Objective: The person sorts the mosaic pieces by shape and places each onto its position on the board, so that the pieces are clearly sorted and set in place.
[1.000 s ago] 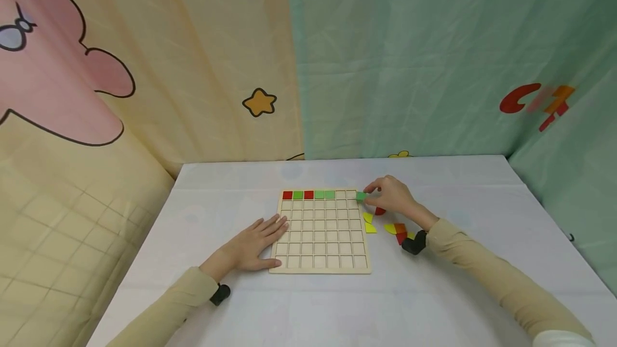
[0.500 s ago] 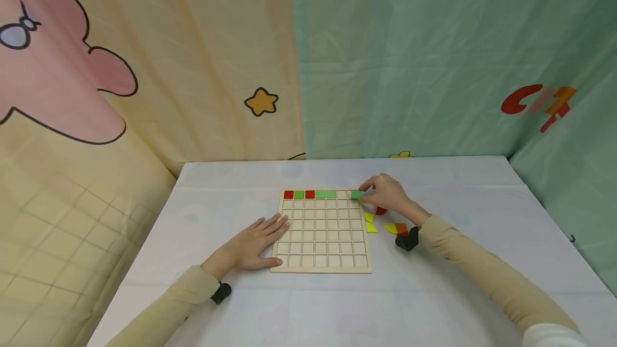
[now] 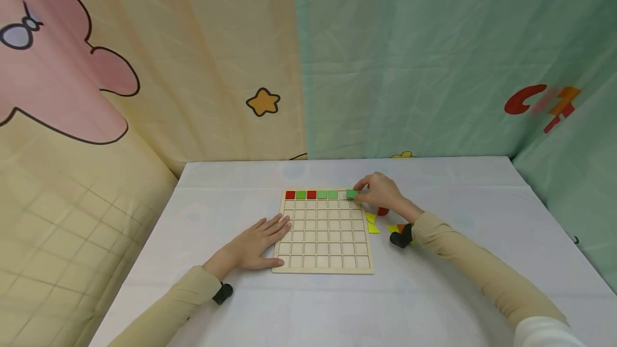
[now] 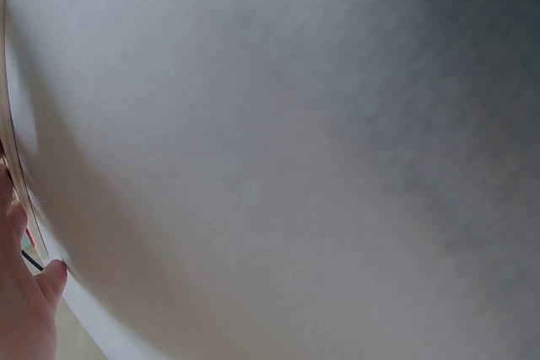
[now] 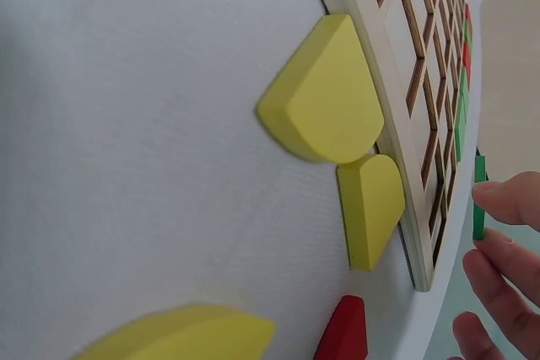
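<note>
A pale wooden grid board [image 3: 322, 270] lies on the table, with red [image 3: 290, 195] and green [image 3: 301, 195] square tiles filling the left part of its back row. Between thumb and fingertips my right hand [image 3: 381, 190] pinches a green square tile [image 3: 352, 194] over the back right corner of the board. The right wrist view shows this green tile [image 5: 479, 198] edge-on, raised above the grid. My left hand [image 3: 255, 242] rests flat on the left edge of the board, fingers spread; only part of that hand [image 4: 29, 292] enters the left wrist view.
Right of the board lie yellow pieces [image 3: 373, 228] with curved edges, a red piece [image 3: 383, 211] and an orange piece [image 3: 401, 228], partly covered by the right wrist's black camera [image 3: 401, 237]. A white cloth covers the table [image 3: 308, 309]; printed curtains [image 3: 409, 58] stand behind it.
My right hand has moved left with the green tile, from beside the board's right edge to over the right end of the back row. The left hand stays in place on the board.
</note>
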Motion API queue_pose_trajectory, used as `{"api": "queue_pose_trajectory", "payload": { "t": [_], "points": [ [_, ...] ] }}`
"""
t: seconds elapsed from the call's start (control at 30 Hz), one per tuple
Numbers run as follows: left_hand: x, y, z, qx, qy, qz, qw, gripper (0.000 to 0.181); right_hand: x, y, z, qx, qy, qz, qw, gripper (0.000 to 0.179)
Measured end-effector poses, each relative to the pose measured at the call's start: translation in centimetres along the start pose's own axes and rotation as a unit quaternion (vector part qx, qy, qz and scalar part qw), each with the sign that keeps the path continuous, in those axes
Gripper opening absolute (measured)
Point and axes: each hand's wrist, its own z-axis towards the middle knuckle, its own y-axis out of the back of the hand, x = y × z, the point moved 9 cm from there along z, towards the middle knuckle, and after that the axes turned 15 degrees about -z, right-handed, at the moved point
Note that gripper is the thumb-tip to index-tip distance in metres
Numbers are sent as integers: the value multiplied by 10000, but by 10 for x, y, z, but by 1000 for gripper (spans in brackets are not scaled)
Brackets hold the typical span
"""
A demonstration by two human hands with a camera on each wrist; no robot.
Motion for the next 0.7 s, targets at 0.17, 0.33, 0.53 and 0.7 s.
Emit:
{"api": "queue_pose_trajectory", "payload": {
  "t": [0.17,0.33,0.53,0.7],
  "points": [
    [0,0,-1,66,63,29,10000,89,5,-2,5,-16,97,9,10000,24],
    [-4,3,-1,48,-18,17,10000,87,10,-3,9,-74,264,-21,9996,24],
    [-5,3,-2,77,0,10,10000,88,18,-2,11,-94,437,-56,9990,24],
    [-7,5,-2,56,-19,-30,10000,87,22,-3,13,-37,486,-58,9988,24]
  ]
}}
